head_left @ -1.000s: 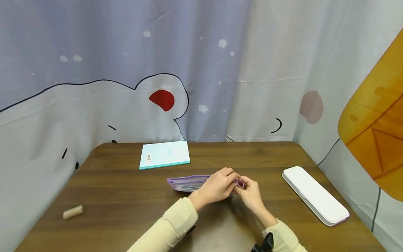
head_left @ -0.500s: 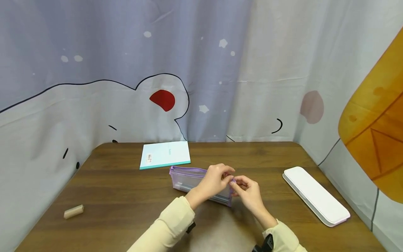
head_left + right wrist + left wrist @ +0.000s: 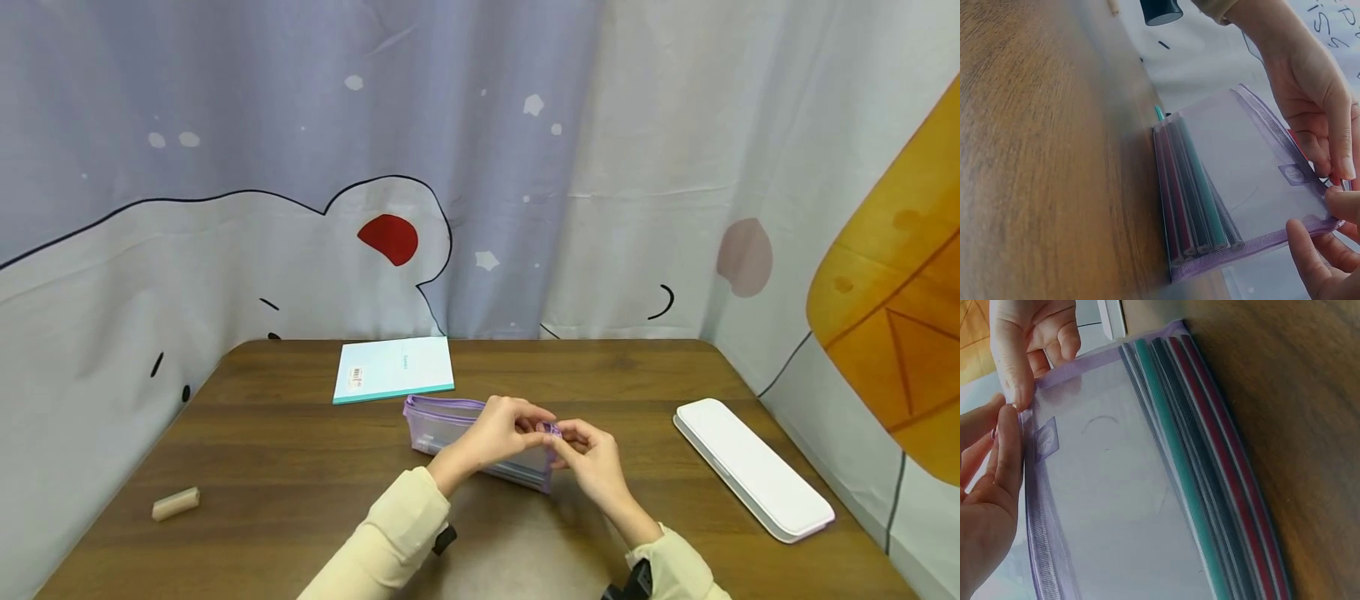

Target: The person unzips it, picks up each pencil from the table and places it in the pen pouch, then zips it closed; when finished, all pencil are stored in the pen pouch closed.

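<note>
A see-through purple mesh pencil pouch (image 3: 442,427) stands on its long edge at the table's middle. Several pens (image 3: 1175,444), with green, dark and red barrels, lie along its bottom. My left hand (image 3: 495,433) pinches the zipper edge (image 3: 1285,134) near the pouch's right end; the fingers hide the zipper pull. With thumb and fingers, my right hand (image 3: 596,462) pinches the upper right corner of the pouch, close to the left fingertips. A small purple tag (image 3: 1047,440) sits just below the zipper.
A light blue notebook (image 3: 393,368) lies at the back of the brown table (image 3: 300,467). To the right is a long white case (image 3: 753,467), and a small beige stick-like piece (image 3: 176,504) lies at the left. A patterned curtain (image 3: 480,167) hangs behind.
The pouch has come from tipped over to upright, showing its side. My left hand has shifted slightly left along the zipper edge, while the right stays at the corner.
</note>
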Available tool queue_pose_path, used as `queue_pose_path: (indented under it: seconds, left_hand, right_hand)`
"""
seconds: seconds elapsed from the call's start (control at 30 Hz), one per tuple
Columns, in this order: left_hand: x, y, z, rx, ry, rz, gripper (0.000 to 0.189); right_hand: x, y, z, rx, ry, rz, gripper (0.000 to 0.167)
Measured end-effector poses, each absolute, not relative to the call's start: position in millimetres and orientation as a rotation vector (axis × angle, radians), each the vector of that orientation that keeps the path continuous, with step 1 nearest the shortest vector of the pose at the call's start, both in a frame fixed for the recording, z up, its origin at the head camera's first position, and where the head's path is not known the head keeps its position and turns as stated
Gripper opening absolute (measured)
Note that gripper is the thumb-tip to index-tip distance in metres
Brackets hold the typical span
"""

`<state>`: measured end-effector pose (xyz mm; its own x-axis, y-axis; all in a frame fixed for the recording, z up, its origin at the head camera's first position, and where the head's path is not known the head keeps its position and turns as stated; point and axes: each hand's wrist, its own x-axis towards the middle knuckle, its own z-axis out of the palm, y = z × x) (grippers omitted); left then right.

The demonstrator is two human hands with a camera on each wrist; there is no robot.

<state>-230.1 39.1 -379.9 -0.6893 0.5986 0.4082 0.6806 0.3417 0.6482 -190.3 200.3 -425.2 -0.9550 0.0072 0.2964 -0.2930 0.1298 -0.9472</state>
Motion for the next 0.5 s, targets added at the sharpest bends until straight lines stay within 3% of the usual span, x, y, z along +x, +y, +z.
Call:
queue_pose_path:
  seconds: [0.5]
  left_hand:
    - [-229, 28, -375, -1.120, -2.589, -1.570, 0.023]
  right_hand:
    - [-172, 188, -395, 0.231, -2.317, 1.501, 0.006]
